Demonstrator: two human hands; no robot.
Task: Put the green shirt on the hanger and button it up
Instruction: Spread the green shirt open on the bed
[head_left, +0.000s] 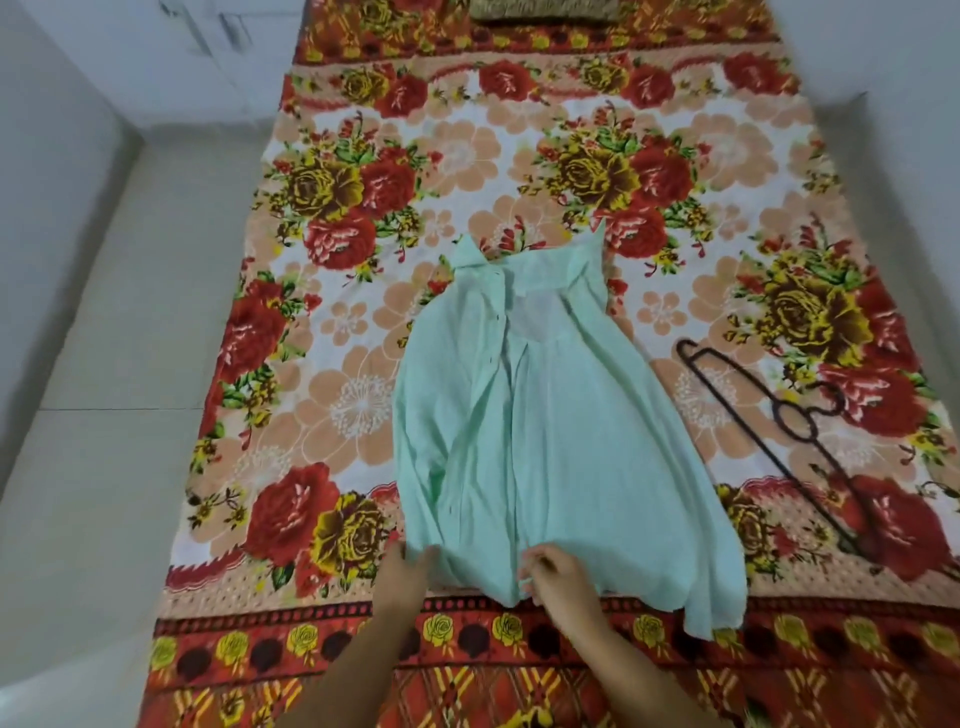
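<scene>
At the near edge of the bed, the left hand (402, 571) and right hand (553, 574) pinch the hem of the green shirt (540, 431), which lies flat and unbuttoned on the floral bedsheet (363, 312). This looks like spreading; next, fetch the dark hanger (769, 431) lying just right.

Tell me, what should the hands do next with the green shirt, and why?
Probably open the pale green cotton shirt wide. Both the left hand and right hand pinch its hem, it lies unbuttoned, and the thin dark hanger lies apart beside it.
</scene>
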